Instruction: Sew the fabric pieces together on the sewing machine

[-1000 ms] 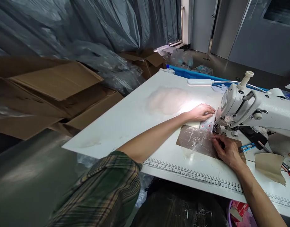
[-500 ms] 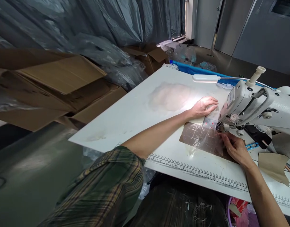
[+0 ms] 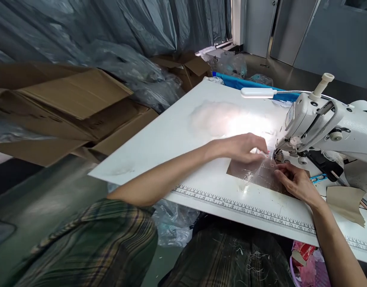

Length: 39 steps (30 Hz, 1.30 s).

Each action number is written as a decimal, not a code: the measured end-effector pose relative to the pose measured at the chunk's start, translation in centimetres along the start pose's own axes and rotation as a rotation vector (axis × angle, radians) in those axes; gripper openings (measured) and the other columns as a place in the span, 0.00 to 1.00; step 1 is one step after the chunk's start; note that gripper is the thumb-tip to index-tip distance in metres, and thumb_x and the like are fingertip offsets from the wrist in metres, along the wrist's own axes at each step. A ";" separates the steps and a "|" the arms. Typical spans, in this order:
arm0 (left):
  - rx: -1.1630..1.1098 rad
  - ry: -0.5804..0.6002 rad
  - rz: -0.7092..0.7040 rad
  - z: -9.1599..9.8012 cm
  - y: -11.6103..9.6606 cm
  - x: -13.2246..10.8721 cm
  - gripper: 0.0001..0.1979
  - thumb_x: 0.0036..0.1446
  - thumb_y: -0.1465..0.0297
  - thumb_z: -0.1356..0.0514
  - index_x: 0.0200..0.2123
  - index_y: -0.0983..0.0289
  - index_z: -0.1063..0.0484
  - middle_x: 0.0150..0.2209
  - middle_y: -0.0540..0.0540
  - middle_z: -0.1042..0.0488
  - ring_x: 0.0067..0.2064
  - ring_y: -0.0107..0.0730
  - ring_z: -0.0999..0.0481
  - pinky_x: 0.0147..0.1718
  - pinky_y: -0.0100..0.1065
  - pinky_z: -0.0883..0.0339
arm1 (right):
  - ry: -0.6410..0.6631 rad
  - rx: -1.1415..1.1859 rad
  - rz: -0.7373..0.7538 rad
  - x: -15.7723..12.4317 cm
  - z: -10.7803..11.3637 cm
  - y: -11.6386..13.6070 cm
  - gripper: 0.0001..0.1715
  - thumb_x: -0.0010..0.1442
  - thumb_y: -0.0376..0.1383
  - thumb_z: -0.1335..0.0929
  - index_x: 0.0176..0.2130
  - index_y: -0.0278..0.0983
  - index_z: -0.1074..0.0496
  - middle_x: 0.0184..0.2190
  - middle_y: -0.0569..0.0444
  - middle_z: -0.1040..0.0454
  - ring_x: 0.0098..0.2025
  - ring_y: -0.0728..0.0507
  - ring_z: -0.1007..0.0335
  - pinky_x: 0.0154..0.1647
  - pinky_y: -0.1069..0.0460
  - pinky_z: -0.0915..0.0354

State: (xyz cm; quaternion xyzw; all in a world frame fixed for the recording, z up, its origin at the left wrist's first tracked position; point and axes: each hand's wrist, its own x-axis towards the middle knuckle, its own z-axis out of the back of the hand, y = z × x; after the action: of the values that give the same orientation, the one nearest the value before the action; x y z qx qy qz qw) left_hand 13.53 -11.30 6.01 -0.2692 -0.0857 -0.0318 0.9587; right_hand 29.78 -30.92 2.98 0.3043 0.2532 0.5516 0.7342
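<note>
Clear plastic film (image 3: 261, 172) lay over a brown sheet (image 3: 235, 169) in my head view, at the table's (image 3: 165, 137) right, beside the white sewing machine (image 3: 309, 123). My left hand (image 3: 247, 146) pinched its far end; my right hand (image 3: 297, 184) touched its right edge, grip unclear to me.

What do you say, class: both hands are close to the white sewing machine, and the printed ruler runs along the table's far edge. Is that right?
Not quite: the head view shows the printed ruler along the table's near edge, not the far one. The left hand and right hand are indeed close to the white sewing machine.
</note>
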 end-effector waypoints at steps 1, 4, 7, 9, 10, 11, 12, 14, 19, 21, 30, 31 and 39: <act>0.007 0.037 -0.041 -1.0 -0.1 -0.5 0.14 0.65 0.65 0.43 0.49 0.64 0.25 0.49 0.58 0.23 0.46 0.33 0.22 0.43 0.33 0.29 | 0.007 -0.010 0.004 0.0 -0.1 0.1 0.26 0.58 0.54 0.34 0.42 0.36 0.25 0.28 0.53 0.26 0.26 0.47 0.34 0.27 0.53 0.37; 0.186 0.047 -0.099 -3.5 -0.1 -1.2 0.22 0.62 0.58 0.39 0.55 0.62 0.29 0.56 0.63 0.28 0.53 0.44 0.27 0.48 0.42 0.31 | -0.053 -0.087 -0.026 -0.1 -0.7 0.2 0.19 0.53 0.48 0.31 0.39 0.37 0.26 0.27 0.53 0.26 0.25 0.48 0.35 0.27 0.52 0.39; 0.346 -0.015 -0.132 -4.7 0.5 -1.1 0.24 0.62 0.55 0.39 0.55 0.64 0.30 0.58 0.66 0.31 0.51 0.47 0.27 0.48 0.46 0.33 | -0.161 -0.130 -0.057 -0.1 -1.4 0.2 0.13 0.54 0.43 0.33 0.35 0.37 0.27 0.24 0.54 0.27 0.24 0.48 0.35 0.26 0.52 0.40; 0.382 -0.090 -0.170 -5.0 1.0 -0.6 0.23 0.63 0.55 0.40 0.53 0.65 0.30 0.57 0.66 0.30 0.50 0.45 0.27 0.47 0.44 0.33 | -0.195 -0.121 -0.030 -0.1 -1.8 0.2 0.12 0.55 0.42 0.35 0.34 0.38 0.26 0.23 0.55 0.27 0.24 0.47 0.34 0.27 0.52 0.39; 0.390 -0.145 -0.187 -5.0 1.2 -0.4 0.22 0.64 0.55 0.41 0.52 0.65 0.30 0.56 0.65 0.29 0.49 0.44 0.26 0.46 0.43 0.33 | -0.206 -0.110 -0.009 -0.1 -1.9 0.3 0.13 0.55 0.42 0.35 0.34 0.38 0.26 0.23 0.54 0.27 0.24 0.47 0.34 0.27 0.52 0.39; 0.397 -0.209 -0.197 -5.0 1.4 -0.2 0.20 0.65 0.56 0.42 0.51 0.65 0.30 0.54 0.65 0.28 0.48 0.42 0.26 0.44 0.42 0.32 | -0.214 -0.099 0.012 -0.1 -2.0 0.3 0.13 0.56 0.42 0.36 0.34 0.38 0.25 0.24 0.54 0.27 0.24 0.48 0.34 0.27 0.52 0.38; 0.406 -0.276 -0.200 -4.9 1.5 -0.1 0.18 0.66 0.57 0.44 0.49 0.66 0.30 0.52 0.64 0.26 0.47 0.41 0.25 0.43 0.41 0.32 | -0.222 -0.093 0.031 -0.1 -2.1 0.4 0.14 0.56 0.41 0.36 0.34 0.38 0.24 0.25 0.53 0.26 0.24 0.48 0.33 0.28 0.52 0.38; 0.434 -0.382 -0.208 -4.8 1.4 0.1 0.14 0.68 0.63 0.47 0.47 0.66 0.30 0.48 0.63 0.24 0.46 0.38 0.25 0.42 0.40 0.32 | -0.238 -0.106 0.064 -0.1 -2.2 0.5 0.14 0.57 0.41 0.37 0.35 0.38 0.24 0.28 0.52 0.24 0.26 0.47 0.32 0.30 0.52 0.36; 0.478 -0.313 -0.369 -4.8 0.4 -0.3 0.12 0.65 0.72 0.47 0.50 0.65 0.30 0.52 0.61 0.25 0.54 0.37 0.27 0.54 0.44 0.35 | -0.203 -0.259 0.111 -0.2 -3.1 1.1 0.14 0.58 0.37 0.38 0.37 0.40 0.23 0.34 0.51 0.22 0.32 0.44 0.28 0.33 0.51 0.35; 0.461 -0.237 -0.374 -5.2 0.3 -0.3 0.12 0.64 0.71 0.45 0.49 0.64 0.29 0.51 0.60 0.24 0.54 0.37 0.27 0.56 0.45 0.36 | -0.170 -0.326 0.098 -0.2 -3.2 1.4 0.15 0.59 0.37 0.38 0.37 0.39 0.23 0.35 0.50 0.22 0.33 0.43 0.27 0.32 0.50 0.36; 0.339 -0.248 -0.306 -6.6 1.3 -0.9 0.09 0.67 0.70 0.44 0.38 0.61 0.23 0.44 0.54 0.20 0.44 0.30 0.22 0.52 0.42 0.33 | 0.007 -0.224 0.098 0.9 1.3 0.4 0.19 0.63 0.41 0.38 0.44 0.38 0.23 0.29 0.53 0.23 0.28 0.46 0.30 0.33 0.51 0.34; 0.342 -0.268 -0.319 -6.6 1.3 -1.0 0.09 0.67 0.71 0.45 0.39 0.61 0.24 0.44 0.54 0.20 0.44 0.29 0.22 0.55 0.43 0.34 | -0.002 -0.227 0.096 1.0 1.5 0.2 0.19 0.63 0.41 0.39 0.44 0.37 0.23 0.29 0.52 0.23 0.28 0.46 0.30 0.33 0.51 0.34; 0.414 -0.297 -0.296 -6.3 0.6 -1.0 0.13 0.68 0.71 0.46 0.32 0.61 0.24 0.38 0.51 0.20 0.37 0.26 0.23 0.51 0.41 0.33 | 0.008 -0.320 0.315 1.3 -0.3 -1.5 0.22 0.65 0.38 0.39 0.53 0.42 0.24 0.44 0.47 0.25 0.38 0.44 0.27 0.39 0.49 0.30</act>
State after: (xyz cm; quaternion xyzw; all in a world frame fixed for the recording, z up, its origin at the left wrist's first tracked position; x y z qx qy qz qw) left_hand 13.57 -14.01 0.24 -0.0542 -0.2682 -0.1133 0.9551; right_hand 30.86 -29.97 1.64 0.2176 0.1148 0.6937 0.6769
